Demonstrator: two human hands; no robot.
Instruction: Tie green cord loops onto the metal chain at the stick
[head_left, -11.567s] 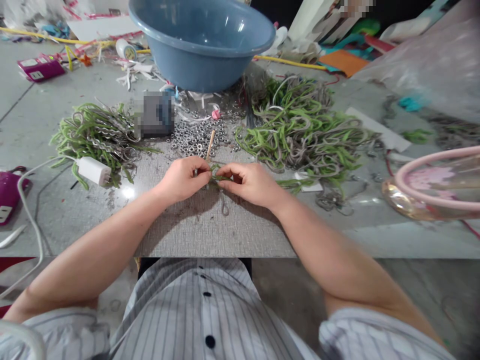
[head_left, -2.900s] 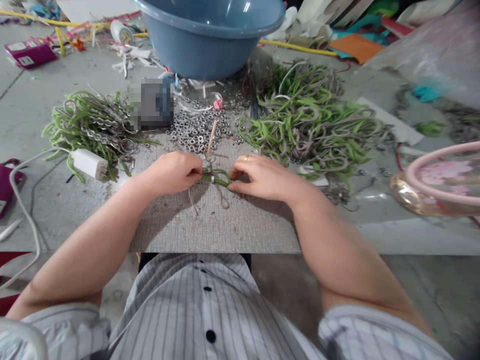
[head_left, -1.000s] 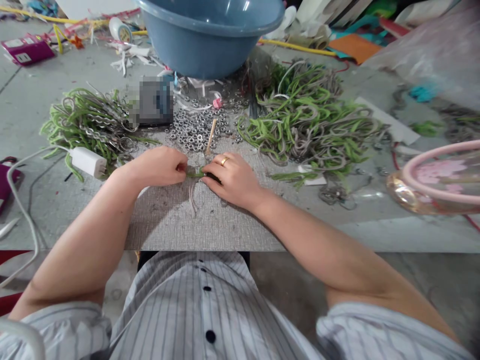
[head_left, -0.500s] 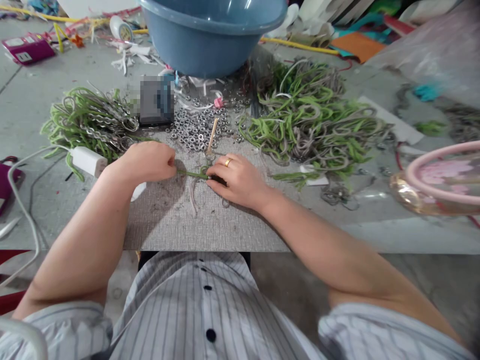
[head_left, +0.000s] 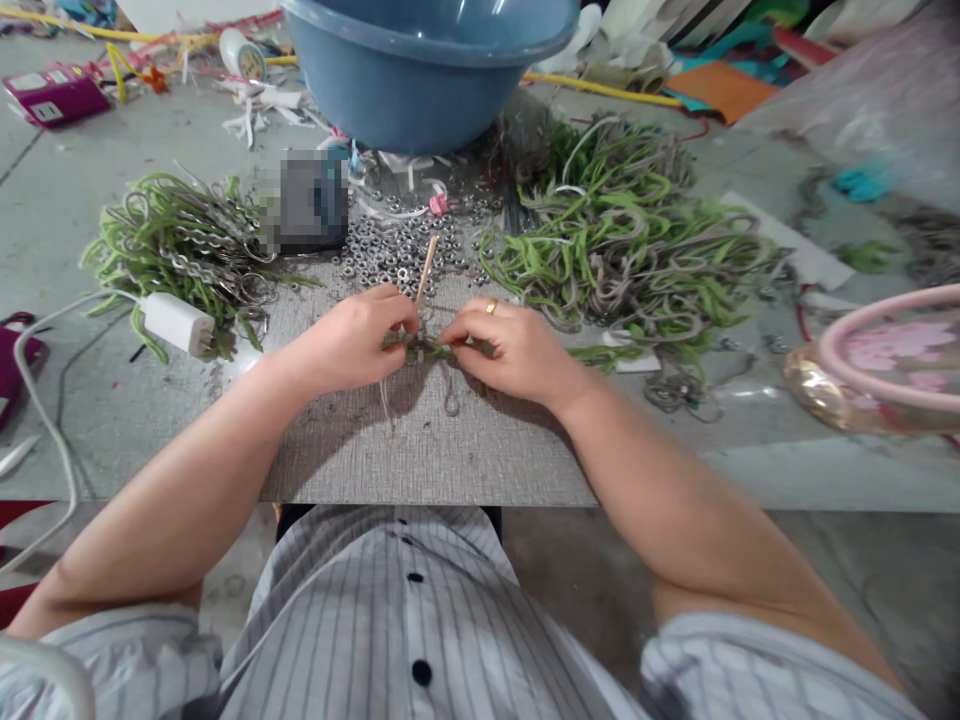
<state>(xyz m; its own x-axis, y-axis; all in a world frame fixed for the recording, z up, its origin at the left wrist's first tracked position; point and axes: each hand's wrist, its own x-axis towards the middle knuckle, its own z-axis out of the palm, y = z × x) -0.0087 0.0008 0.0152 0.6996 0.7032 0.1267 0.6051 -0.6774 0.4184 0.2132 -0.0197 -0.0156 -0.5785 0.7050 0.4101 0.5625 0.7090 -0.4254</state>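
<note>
Near the middle of the table, my left hand (head_left: 367, 338) pinches one side of a green and grey cord (head_left: 429, 350). From the right, my right hand (head_left: 510, 348) grips the same cord between thumb and fingers. A small metal piece seems to sit on the cord between my fingertips, though it is blurred. Thin grey loose ends hang toward me below the cord. Just beyond my fingers a thin wooden stick (head_left: 427, 270) leans upward. Many small metal nuts (head_left: 386, 250) lie spread out behind it.
A blue basin (head_left: 420, 80) stands at the back. Green and grey cords (head_left: 630, 240) are heaped at right, and a cord bundle with metal pieces (head_left: 187, 235) lies at left. Close by are a white charger (head_left: 176, 325) with cable and a pink-rimmed object (head_left: 892, 350) at far right.
My left hand has moved right along the cord, close to my right hand. My right hand has shifted slightly right. The metal nuts and the basin stay where they were.
</note>
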